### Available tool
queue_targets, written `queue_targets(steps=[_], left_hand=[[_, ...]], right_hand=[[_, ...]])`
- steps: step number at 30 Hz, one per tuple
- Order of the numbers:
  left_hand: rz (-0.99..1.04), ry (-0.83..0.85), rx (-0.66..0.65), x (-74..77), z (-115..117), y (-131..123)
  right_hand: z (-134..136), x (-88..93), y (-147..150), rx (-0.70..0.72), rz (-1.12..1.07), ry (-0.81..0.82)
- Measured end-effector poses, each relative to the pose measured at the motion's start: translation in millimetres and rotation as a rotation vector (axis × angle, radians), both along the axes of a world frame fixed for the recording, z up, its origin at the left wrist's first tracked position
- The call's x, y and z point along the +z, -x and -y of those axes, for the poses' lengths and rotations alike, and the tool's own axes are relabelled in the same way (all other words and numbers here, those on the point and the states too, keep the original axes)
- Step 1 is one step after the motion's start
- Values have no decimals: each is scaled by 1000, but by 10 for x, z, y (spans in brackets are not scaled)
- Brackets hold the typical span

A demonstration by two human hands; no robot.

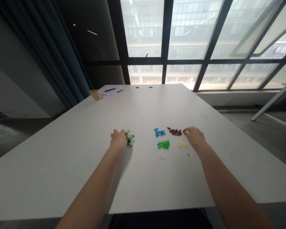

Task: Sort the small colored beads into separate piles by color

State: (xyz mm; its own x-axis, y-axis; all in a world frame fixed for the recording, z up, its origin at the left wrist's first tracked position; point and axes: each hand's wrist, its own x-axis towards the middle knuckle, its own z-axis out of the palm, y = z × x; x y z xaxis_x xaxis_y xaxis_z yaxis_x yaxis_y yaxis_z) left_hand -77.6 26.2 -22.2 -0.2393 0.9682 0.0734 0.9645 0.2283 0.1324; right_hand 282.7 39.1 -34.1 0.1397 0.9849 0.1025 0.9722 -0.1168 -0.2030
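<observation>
My left hand [118,139] rests on the table at the left edge of a small mixed pile of tiny coloured pieces [129,140]. Its fingers are bent and somewhat apart; part of the pile lies hidden behind it. Thumb and fingertips of my right hand [194,135] pinch a tiny dark brown piece [183,131] beside the brown heap [175,131]. Left of that heap are blue pieces [159,132]. Nearer me lie green pieces [163,145], pale yellow pieces [182,144] and a few whitish ones [161,157]. One black piece [188,155] sits alone.
Everything stands on a large white table [143,181]. At its far left are a paper cup [95,94], papers [106,93] and a blue pen [110,90]. Two dark round discs [137,87] show near the far edge, before tall windows. A dark curtain [54,47] hangs left.
</observation>
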Motion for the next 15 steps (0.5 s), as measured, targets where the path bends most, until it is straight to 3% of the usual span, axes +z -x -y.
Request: queue_targets(steps=[5, 15], left_hand=[[-31, 142, 71, -41, -64, 102], [100, 102, -92, -132, -173, 147]], right_hand=[[-28, -29, 76, -13, -12, 27], [-8, 5, 65, -52, -47, 61]])
